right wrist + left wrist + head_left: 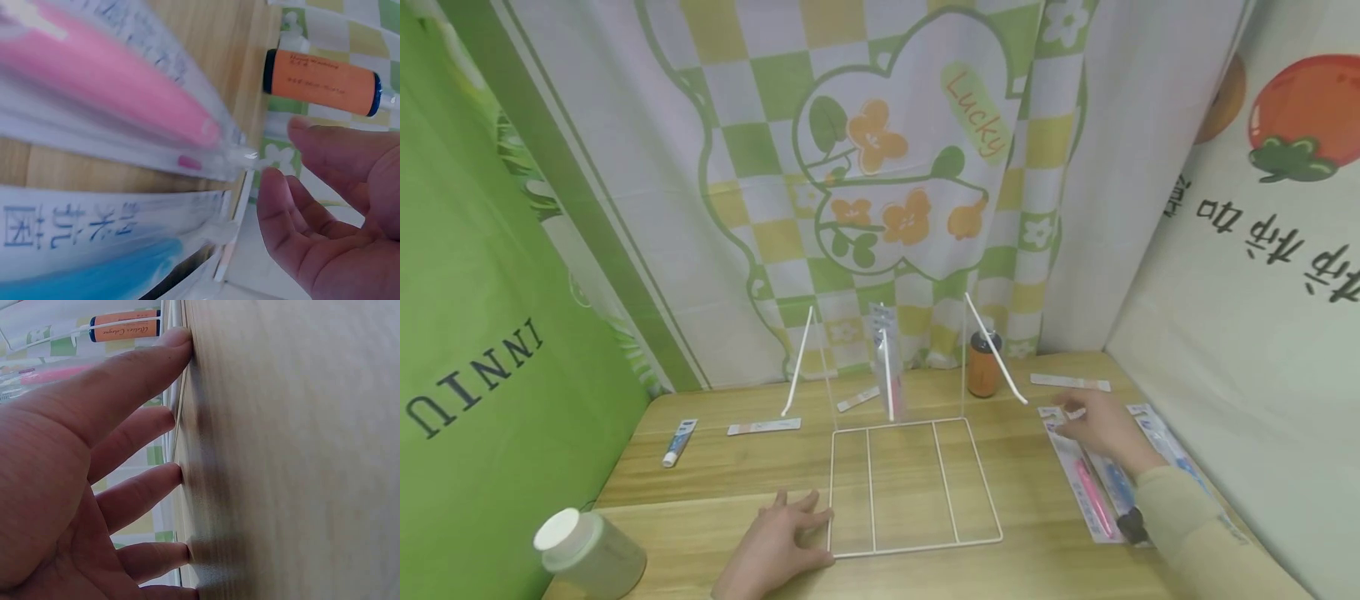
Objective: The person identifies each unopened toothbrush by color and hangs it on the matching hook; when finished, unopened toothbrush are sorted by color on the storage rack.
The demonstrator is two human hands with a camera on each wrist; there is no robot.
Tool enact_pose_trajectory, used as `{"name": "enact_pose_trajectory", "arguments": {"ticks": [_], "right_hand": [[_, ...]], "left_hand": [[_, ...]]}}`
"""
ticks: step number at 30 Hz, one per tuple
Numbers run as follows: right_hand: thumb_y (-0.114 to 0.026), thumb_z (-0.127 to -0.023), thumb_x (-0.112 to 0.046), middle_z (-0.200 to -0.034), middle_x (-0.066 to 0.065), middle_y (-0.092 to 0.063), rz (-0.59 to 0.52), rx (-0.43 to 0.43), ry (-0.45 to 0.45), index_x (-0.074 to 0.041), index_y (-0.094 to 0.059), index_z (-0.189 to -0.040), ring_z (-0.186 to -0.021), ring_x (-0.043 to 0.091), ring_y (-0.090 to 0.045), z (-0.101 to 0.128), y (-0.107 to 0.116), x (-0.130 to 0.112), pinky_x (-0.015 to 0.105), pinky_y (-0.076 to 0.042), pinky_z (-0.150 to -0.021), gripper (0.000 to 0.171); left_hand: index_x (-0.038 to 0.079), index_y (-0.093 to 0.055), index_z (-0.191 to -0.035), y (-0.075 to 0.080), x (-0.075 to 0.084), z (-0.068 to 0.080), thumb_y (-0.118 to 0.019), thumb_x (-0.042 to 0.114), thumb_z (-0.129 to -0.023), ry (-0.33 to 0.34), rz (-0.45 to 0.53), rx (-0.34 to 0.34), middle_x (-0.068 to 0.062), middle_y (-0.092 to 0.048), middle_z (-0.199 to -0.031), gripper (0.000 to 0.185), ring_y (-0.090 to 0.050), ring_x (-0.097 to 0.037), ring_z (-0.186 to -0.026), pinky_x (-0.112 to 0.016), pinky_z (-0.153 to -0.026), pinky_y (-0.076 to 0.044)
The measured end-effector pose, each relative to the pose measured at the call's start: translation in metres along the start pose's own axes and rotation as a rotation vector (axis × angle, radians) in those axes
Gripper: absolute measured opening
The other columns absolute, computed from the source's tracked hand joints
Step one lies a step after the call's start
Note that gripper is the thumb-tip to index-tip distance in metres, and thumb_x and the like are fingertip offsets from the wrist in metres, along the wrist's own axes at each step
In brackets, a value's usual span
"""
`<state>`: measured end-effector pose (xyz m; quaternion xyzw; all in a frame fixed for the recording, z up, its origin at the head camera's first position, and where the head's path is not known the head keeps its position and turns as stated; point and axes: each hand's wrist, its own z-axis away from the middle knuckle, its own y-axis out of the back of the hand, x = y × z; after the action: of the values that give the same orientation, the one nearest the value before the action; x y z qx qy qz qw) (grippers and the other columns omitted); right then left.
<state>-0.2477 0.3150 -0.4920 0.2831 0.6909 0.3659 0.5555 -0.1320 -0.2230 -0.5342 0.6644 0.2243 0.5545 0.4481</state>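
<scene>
My left hand [778, 542] rests with spread fingers on the table, fingertips at the left edge of a white wire display rack [872, 492]. The left wrist view shows its thumb [137, 369] against the rack's wire. My right hand [1105, 429] is above the upper ends of packaged toothbrushes at the right. Its thumb and fingers are apart and hold nothing in the right wrist view. Below it lie a pink toothbrush in its pack [112, 75] and a blue toothbrush in its pack [106, 269]. Another packaged toothbrush [887, 358] hangs on the rack's middle hook.
An orange-labelled dark bottle [983, 367] stands behind the rack's right hook. A toothpaste tube [680, 443] and a slim box [764, 427] lie at left, a pale green jar [602, 558] at front left. Another slim box [1070, 382] lies at back right. Curtains border the table.
</scene>
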Motion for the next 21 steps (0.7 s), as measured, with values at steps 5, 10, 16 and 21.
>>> {"name": "enact_pose_trajectory", "arguments": {"ticks": [5,10,16,21], "right_hand": [[-0.088,-0.082,-0.010,-0.122,0.028,-0.073,0.030,-0.021,0.034,0.004,-0.070,-0.130,-0.110,0.049,-0.069,0.000,-0.001,0.009,0.069,-0.058,-0.089,0.054],[-0.088,-0.082,-0.011,-0.119,0.026,-0.074,0.048,-0.065,-0.006,0.003,-0.071,-0.130,-0.107,0.046,-0.070,-0.001,-0.005,0.018,0.067,-0.059,-0.088,0.053],[-0.087,-0.084,-0.013,-0.114,0.023,-0.076,0.080,-0.078,-0.024,0.003,-0.072,-0.129,-0.104,0.044,-0.072,-0.002,-0.007,0.022,0.065,-0.061,-0.085,0.050],[-0.087,-0.086,-0.016,-0.113,0.023,-0.076,0.092,-0.089,-0.049,0.004,-0.071,-0.131,-0.103,0.044,-0.073,-0.004,-0.006,0.021,0.063,-0.061,-0.084,0.052]], "left_hand": [[0.018,-0.077,-0.134,0.000,-0.001,0.000,-0.093,0.048,-0.078,0.004,0.004,-0.003,-0.022,-0.058,-0.154,0.065,-0.030,-0.077,-0.140,-0.095,-0.102,-0.018],[0.019,-0.077,-0.134,-0.001,-0.002,0.000,-0.092,0.050,-0.079,-0.007,-0.005,-0.001,-0.022,-0.058,-0.154,0.066,-0.030,-0.078,-0.140,-0.095,-0.101,-0.018],[0.019,-0.076,-0.135,-0.001,-0.001,0.000,-0.092,0.051,-0.079,-0.007,-0.005,0.000,-0.022,-0.057,-0.155,0.066,-0.030,-0.078,-0.140,-0.095,-0.101,-0.018],[0.019,-0.077,-0.134,-0.001,-0.002,0.001,-0.092,0.051,-0.078,-0.006,-0.008,0.007,-0.022,-0.058,-0.155,0.066,-0.030,-0.077,-0.140,-0.095,-0.102,-0.019]]}}
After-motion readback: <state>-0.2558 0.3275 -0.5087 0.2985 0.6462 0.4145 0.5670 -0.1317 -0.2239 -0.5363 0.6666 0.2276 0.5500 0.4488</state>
